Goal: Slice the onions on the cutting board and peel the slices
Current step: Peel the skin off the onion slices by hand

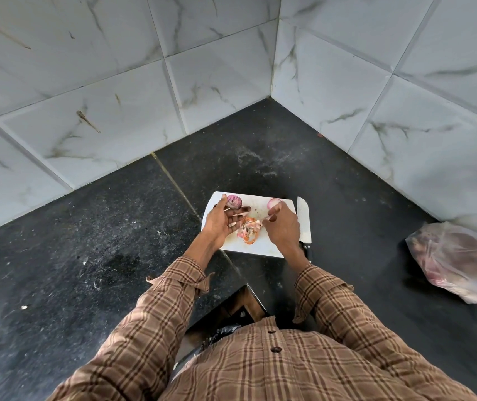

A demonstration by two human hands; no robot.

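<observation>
A white cutting board (pixel 263 247) lies on the dark counter in a tiled corner. A purple onion piece (pixel 233 202) sits at its far left, and a pale onion half (pixel 273 202) at its far right. A heap of orange-pink peels (pixel 249 230) lies in the middle. My left hand (pixel 222 224) hovers palm up over the board's left side with fingers spread, near the purple piece. My right hand (pixel 283 227) is over the board's right side, its fingers curled by the peels; whether they pinch a scrap I cannot tell. A knife (pixel 303 218) lies along the right edge.
A plastic bag (pixel 457 261) with onions lies on the counter to the right. White marble-look tiled walls (pixel 173 82) close the corner behind the board. The black counter (pixel 86 241) spreads left, its front edge notched (pixel 248 302) just below my arms.
</observation>
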